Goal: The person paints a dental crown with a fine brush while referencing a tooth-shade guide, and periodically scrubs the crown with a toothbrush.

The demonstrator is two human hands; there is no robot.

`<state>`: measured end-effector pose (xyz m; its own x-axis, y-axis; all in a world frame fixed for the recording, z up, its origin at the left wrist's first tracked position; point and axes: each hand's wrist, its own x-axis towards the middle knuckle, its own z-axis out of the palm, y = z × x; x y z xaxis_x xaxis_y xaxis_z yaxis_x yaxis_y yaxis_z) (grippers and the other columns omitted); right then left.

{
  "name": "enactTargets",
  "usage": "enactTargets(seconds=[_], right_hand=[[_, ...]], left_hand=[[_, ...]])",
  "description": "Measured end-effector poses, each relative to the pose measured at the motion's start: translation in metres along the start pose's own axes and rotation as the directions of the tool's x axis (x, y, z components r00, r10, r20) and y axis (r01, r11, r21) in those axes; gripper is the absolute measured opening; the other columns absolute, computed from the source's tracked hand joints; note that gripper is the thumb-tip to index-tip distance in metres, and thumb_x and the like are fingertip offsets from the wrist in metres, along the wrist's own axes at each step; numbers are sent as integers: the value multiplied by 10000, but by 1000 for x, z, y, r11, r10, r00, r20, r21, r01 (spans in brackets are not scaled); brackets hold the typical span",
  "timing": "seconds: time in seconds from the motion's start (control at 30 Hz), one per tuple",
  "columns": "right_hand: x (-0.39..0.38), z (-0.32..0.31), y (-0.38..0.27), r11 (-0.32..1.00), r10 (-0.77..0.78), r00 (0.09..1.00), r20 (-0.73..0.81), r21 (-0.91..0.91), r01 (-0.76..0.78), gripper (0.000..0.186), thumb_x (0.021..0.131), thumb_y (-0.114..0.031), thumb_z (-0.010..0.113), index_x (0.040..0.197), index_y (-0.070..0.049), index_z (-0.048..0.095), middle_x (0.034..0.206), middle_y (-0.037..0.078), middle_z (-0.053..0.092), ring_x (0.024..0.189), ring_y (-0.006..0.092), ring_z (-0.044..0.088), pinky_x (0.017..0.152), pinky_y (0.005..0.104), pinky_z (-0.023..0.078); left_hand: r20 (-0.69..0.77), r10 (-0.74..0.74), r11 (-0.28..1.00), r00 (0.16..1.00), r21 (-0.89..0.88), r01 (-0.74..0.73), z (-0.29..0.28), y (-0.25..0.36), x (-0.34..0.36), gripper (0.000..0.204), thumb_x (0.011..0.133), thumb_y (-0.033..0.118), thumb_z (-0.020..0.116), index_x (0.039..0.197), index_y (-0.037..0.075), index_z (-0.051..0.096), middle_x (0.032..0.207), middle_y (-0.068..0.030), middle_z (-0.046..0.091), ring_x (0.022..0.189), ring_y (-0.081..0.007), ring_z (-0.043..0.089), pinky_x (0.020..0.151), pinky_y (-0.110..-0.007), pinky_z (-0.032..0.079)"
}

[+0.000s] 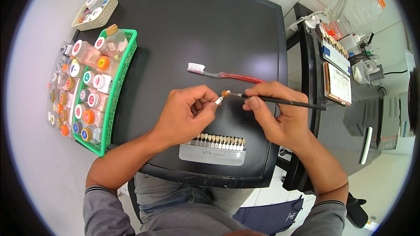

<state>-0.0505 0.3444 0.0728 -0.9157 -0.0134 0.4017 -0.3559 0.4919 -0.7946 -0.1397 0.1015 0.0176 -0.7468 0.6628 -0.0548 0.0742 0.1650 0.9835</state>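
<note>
My left hand (188, 116) pinches a small white tab (218, 100) between finger and thumb, above the dark table. My right hand (280, 113) grips a slim black-handled brush (295, 103); its tawny bristle tip (225, 93) is at the upper end of the white tab, and I cannot tell whether they touch. Beyond my hands lies a red, clear-handled toothbrush (232, 76) with white bristles. Below my left hand, near the front edge, rests a grey shade guide holder (212, 155) with a row of tooth-shaped tabs, partly hidden by that hand.
The black table (197, 22) has a green basket (105, 144) of lidded jars at left, beside more small bottles (61, 105) and a cream basket (105, 15) behind. A darker side desk (319, 144) on the right holds notebooks (337, 83), another tab set and equipment.
</note>
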Motion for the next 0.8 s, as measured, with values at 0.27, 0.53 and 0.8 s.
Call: enactTargets(seconds=[0.27,0.53,0.8], right_hand=[[2,0,3,999,41,998,-55,-28,-42,96,986,7,777,1073,48,777,879,106,784,728,129,751,666,271,582],[3,-1,4,999,42,993,-108,-1,-42,72,989,7,756,1051,41,769,864,107,782,743,137,756,686,282,597],[2,-3,2,1000,9,995,-95,27,-7,58,972,7,772,1026,28,775,864,97,779,718,140,737,674,283,588]], left_hand=[[5,9,1000,1000,13,-9,0,1,1,82,1066,38,702,1056,-18,759,816,62,681,695,33,559,605,-190,433],[13,8,1000,1000,24,-8,0,3,1,86,1063,38,702,1050,-20,765,807,65,682,688,36,558,600,-188,433],[15,12,1000,1000,7,-12,0,2,0,85,1059,38,703,1053,-13,770,807,69,680,685,39,554,597,-186,426]])
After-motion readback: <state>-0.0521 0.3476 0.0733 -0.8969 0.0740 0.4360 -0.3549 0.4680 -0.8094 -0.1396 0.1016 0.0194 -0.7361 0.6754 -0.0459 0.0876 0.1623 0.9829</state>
